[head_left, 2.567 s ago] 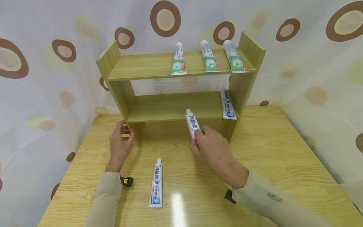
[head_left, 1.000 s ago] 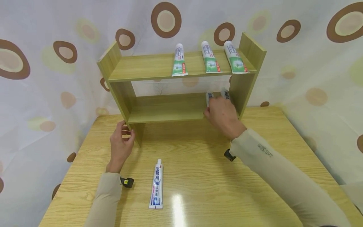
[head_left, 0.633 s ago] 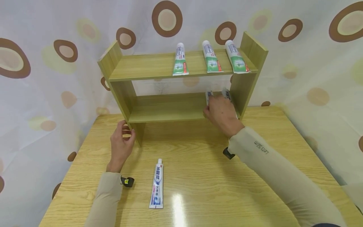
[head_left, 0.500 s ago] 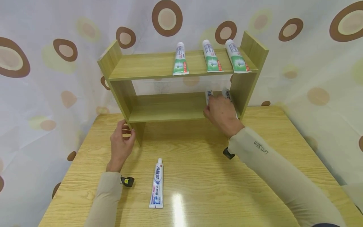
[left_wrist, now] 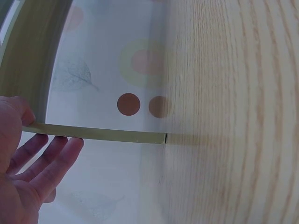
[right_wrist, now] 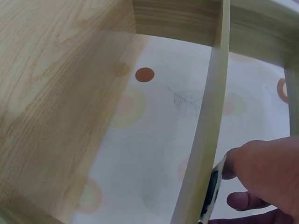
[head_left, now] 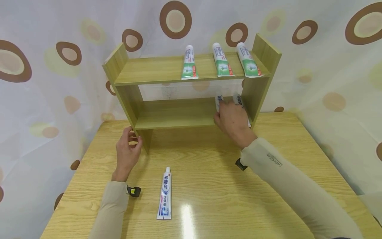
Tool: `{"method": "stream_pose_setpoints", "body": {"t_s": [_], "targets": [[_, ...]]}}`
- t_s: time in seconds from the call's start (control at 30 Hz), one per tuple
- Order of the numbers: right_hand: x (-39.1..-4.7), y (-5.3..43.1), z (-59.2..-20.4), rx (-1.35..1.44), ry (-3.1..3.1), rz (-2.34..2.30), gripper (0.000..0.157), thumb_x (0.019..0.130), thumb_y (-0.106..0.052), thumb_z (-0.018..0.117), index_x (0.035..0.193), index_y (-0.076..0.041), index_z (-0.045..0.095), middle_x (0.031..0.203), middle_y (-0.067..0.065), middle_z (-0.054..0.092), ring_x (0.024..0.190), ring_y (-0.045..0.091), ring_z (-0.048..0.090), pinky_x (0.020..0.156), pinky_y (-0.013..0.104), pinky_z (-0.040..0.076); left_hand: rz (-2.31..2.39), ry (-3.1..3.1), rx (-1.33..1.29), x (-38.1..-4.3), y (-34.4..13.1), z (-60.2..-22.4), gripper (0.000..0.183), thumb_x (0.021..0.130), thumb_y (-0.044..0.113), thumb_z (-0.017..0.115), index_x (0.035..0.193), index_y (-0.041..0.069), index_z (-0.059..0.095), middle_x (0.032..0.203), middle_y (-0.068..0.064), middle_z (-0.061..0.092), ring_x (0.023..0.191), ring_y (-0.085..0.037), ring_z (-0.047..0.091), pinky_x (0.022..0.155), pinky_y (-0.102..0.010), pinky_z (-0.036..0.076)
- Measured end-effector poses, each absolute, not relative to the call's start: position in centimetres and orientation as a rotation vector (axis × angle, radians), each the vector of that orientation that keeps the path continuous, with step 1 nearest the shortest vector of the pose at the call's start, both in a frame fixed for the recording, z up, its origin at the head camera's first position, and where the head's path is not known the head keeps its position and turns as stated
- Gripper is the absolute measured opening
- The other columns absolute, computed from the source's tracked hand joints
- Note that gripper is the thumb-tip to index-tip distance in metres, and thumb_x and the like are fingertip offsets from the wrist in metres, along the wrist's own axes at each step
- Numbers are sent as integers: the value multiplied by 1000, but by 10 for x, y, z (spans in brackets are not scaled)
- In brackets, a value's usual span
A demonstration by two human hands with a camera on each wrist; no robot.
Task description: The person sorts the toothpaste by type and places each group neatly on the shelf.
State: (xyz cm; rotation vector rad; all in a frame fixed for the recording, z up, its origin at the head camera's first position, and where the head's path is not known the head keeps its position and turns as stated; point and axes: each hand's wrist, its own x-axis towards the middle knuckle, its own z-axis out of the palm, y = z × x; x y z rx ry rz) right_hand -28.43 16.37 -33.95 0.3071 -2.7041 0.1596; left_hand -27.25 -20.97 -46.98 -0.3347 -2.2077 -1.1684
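A wooden two-tier shelf stands on the table. My left hand grips the front edge of its left side panel, thumb on one face and fingers on the other, as the left wrist view shows. On the middle board, my right hand pinches a white-and-blue toothpaste tube, which is mostly hidden behind the fingers. Just right of it lies another white-and-blue toothpaste tube, partly covered by the hand. A third such toothpaste tube lies on the table in front, cap pointing away from me.
On the top board lie three white-and-green toothpaste tubes: the left one, the middle one and the right one. Behind the wooden table hangs a curtain with a pattern of brown circles.
My right hand has carried the toothpaste tube up and right from in front of the shelf onto the middle board. Over the last second it has hardly moved; the left hand stays in place.
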Motion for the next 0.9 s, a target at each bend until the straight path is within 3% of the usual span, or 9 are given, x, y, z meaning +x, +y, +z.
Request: {"method": "stream_pose_setpoints", "body": {"t_s": [0.2,0.33,0.43,0.63,0.9], "targets": [[-272,159,-337,298,-2605,138,26,98,-17,68,88,7,66,84,24,71,72,41,72,57,51,62,-1170,-2202,-333,-274,-210,-470,37,99,-1,72,135,-1,61,105,-28,74,88,-44,78,68,2,48],[-255,152,-334,336,-2553,154,27,98,-18,70,100,10,68,99,30,73,88,47,73,66,53,65,-1175,-2199,-333,-274,-210,-471,37,99,-1,72,134,-2,62,105,-28,74,88,-44,78,68,2,48],[-242,144,-338,398,-2488,131,31,98,-21,74,105,9,68,103,29,73,90,44,73,65,49,65,-1179,-2199,-331,-273,-210,-472,37,98,-1,72,134,-2,62,105,-29,74,88,-45,78,68,2,49],[-221,125,-352,491,-2459,157,26,97,-19,77,96,4,64,95,22,69,79,36,69,48,36,58,-1178,-2199,-330,-272,-210,-472,38,98,-2,72,135,-2,61,105,-30,74,88,-46,78,68,2,49],[-202,106,-370,535,-2539,195,28,98,-23,77,106,3,69,100,19,69,86,33,69,52,33,60,-1176,-2195,-327,-272,-209,-470,37,98,-2,72,134,-2,62,104,-29,73,87,-46,78,68,2,48]]}}
